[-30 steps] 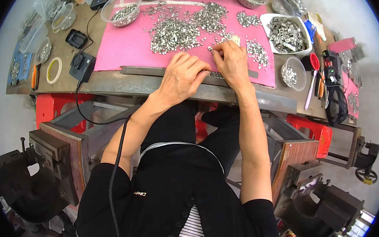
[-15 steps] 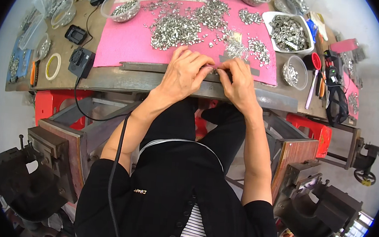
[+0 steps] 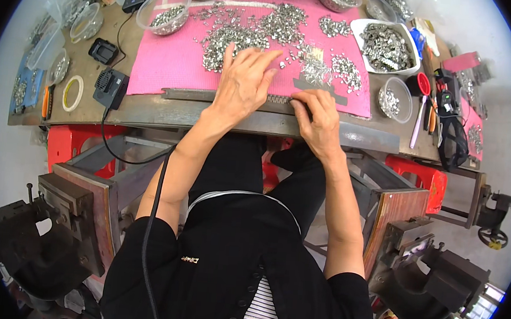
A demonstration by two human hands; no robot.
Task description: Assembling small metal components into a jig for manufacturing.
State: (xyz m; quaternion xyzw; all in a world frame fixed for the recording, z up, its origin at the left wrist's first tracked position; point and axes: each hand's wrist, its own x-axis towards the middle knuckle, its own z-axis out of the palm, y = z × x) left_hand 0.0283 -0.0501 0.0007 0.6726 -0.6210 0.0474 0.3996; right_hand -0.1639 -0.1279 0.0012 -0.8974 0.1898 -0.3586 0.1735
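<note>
My left hand (image 3: 240, 89) is raised above the front of a pile of small silver metal pieces (image 3: 216, 42), its fingers apart and nothing visible in them. Along the near edge of the pink mat (image 3: 160, 68) lies a long grey metal bar (image 3: 190, 95). A short row of small metal pieces (image 3: 279, 99) sits on it, between my hands. At the right end of this row rests my right hand (image 3: 319, 124), thumb and fingers closed together; whatever is between the fingertips is hidden. Thin silver pins (image 3: 316, 72) lie beyond that hand, beside a flat grey strip (image 3: 320, 91).
A white tray (image 3: 414, 69) of metal parts and a clear tub (image 3: 396, 115) stand at the right. Another clear tub (image 3: 187, 1) sits at the back left. Left lie a black charger (image 3: 110, 87) with its cable and a tape roll (image 3: 73, 93). Vises (image 3: 50, 245) flank me below the table.
My left hand has left the bar, moving left and away toward the pile, and its fingers have opened. The row of pieces now shows. My right hand stays near the bar.
</note>
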